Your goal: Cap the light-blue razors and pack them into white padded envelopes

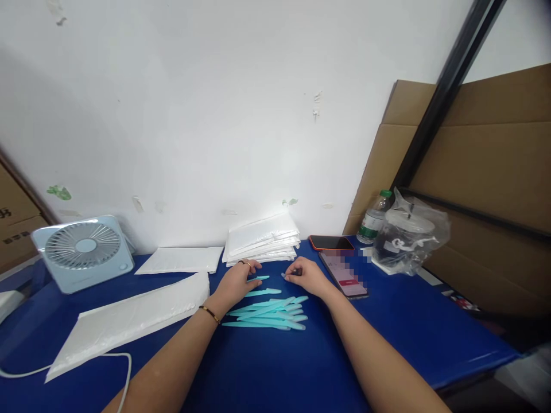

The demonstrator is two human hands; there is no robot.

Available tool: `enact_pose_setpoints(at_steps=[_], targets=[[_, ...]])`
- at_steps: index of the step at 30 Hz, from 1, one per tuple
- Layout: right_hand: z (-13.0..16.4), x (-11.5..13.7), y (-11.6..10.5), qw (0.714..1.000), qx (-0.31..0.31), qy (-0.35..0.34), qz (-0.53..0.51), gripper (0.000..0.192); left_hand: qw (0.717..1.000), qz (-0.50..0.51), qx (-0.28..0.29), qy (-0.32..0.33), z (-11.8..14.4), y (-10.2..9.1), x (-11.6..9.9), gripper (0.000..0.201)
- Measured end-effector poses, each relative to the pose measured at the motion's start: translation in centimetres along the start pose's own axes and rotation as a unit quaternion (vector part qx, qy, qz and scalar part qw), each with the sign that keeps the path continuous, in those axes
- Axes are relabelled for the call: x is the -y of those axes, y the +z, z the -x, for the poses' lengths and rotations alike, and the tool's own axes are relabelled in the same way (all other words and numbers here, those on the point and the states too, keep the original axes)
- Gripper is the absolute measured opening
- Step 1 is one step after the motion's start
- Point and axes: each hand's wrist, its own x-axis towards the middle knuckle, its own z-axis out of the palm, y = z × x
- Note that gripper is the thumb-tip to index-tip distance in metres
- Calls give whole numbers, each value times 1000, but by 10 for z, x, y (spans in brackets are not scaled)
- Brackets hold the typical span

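A blue table [267,373] holds flat white padded envelopes [129,318], laid out within reach, and a small desk fan [84,249]. A pile of thin teal plastic tools [269,312] lies between the forearms. The left hand [236,282] pinches one teal tool [258,279]. The right hand [306,275] seems closed on something small; what it is cannot be told.

The table [267,373] wears a smooth blue covering with a faint sheen. The teal sticks [269,312] look like matt plastic — slim and even. White padded envelopes [129,321] have a soft, slightly glossy skin. The fan [84,252] is pale smooth plastic; the cardboard [486,166] is dull brown — the bag [408,235] clear, crinkled film.
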Motion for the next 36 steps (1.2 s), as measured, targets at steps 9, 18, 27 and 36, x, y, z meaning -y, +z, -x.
enact_pose_setpoints(at_steps=[9,18,27,36], targets=[[5,32,22,995,67,-34,72,15,990,-106,89,31,8,-6,-2,18],[1,13,-2,997,45,-3,63,12,991,-105,60,-55,7,-11,5,14],[3,3,-6,997,57,-58,19,10,997,-29,59,-33,11,-8,8,24],[13,17,-22,979,175,-105,18,24,995,-3,95,-12,23,-17,-12,31]])
